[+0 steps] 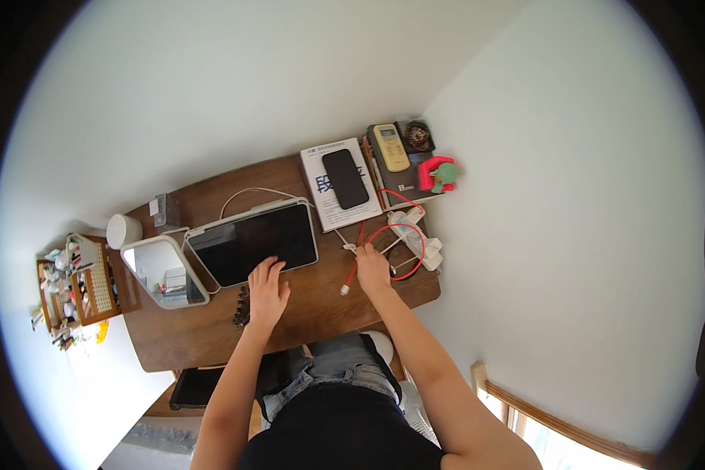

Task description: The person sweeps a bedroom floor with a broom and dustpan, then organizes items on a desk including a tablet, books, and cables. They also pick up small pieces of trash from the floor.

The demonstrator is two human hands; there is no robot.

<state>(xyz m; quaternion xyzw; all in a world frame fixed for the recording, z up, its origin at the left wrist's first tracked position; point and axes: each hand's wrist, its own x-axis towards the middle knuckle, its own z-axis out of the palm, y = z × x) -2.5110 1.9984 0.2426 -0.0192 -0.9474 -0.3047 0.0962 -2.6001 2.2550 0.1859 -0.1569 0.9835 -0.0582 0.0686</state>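
Note:
My right hand (374, 271) is closed around a red charging cable (423, 249) at the right side of the wooden desk. The cable's loop passes over a white power strip (408, 226), and its white plug end (345, 289) hangs out to the left of my fingers. White cables lie close to that hand; whether it also grips one is hard to tell. My left hand (268, 294) has its fingers apart over the lower edge of a dark-screened tablet (252, 244) in a white frame. A dark hair claw clip (242, 308) lies partly hidden beside my left wrist.
A black phone (345, 179) rests on a white book (322, 205). Behind the power strip, stacked books hold a yellow remote control (391, 147) and a red-and-green figurine (440, 174). At left stand a mirror (165, 273), a white canister (123, 231) and a filled wooden organizer (97, 288).

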